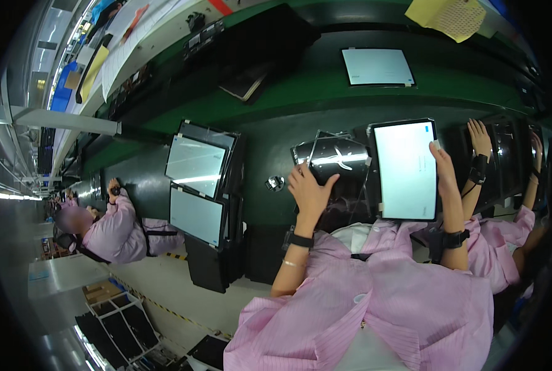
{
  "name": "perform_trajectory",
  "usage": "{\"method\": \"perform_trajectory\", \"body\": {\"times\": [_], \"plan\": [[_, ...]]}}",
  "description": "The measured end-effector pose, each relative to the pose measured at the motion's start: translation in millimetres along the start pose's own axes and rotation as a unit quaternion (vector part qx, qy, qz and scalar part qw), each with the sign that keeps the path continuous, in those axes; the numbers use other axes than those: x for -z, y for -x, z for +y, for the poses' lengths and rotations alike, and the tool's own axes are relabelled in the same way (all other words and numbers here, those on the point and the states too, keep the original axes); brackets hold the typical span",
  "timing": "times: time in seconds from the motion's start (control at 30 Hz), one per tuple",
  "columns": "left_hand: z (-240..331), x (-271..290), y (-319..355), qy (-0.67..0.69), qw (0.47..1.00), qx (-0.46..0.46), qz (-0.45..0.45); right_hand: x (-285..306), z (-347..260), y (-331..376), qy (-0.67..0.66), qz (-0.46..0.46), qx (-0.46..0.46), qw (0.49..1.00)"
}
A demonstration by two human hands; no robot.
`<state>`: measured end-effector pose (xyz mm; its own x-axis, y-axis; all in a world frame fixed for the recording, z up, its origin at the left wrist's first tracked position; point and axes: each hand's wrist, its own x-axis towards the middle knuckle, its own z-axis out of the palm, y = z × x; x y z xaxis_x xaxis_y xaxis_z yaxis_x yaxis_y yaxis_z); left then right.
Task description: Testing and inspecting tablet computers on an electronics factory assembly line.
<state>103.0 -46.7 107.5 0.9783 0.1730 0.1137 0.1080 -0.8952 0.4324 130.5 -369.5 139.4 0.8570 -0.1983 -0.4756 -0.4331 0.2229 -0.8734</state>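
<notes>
Lit tablet (406,170) held upright at the near edge of the green bench (300,86).

Right hand (444,170) grasps the tablet's right edge; left hand (310,188), fingers spread, rests on a glossy black panel (334,157) beside it. The tablet is likely thin, stiff, smooth and fragile: grip the frame edges, not the glass.

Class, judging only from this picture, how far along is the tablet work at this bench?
Done: two lit tablets stand together at the left. In hand: the right hand holds a lit tablet upright, while the left hand rests on a glossy dark sheet. Left: that tablet isn't set down yet.
</notes>
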Motion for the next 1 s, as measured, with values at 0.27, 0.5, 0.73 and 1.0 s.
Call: {"method": "perform_trajectory", "body": {"times": [0.27, 0.5, 0.73, 1.0], "plan": [[-55, -16, -3, 0.124, 0.987, 0.082, -0.067, 21, 56, -79, 0.188, 0.056, 0.039, 0.98], [-40, 33, -4, 0.152, 0.985, 0.05, -0.058, 12, 67, -85, 0.466, 0.063, 0.266, 0.841], [-68, 93, 2, 0.339, 0.925, 0.148, 0.082, 4, 73, -85, 0.487, 0.092, 0.196, 0.846], [-208, 121, -57, 0.39, 0.734, 0.356, 0.427, 17, 70, -86, 0.482, 0.12, 0.064, 0.866]]}}
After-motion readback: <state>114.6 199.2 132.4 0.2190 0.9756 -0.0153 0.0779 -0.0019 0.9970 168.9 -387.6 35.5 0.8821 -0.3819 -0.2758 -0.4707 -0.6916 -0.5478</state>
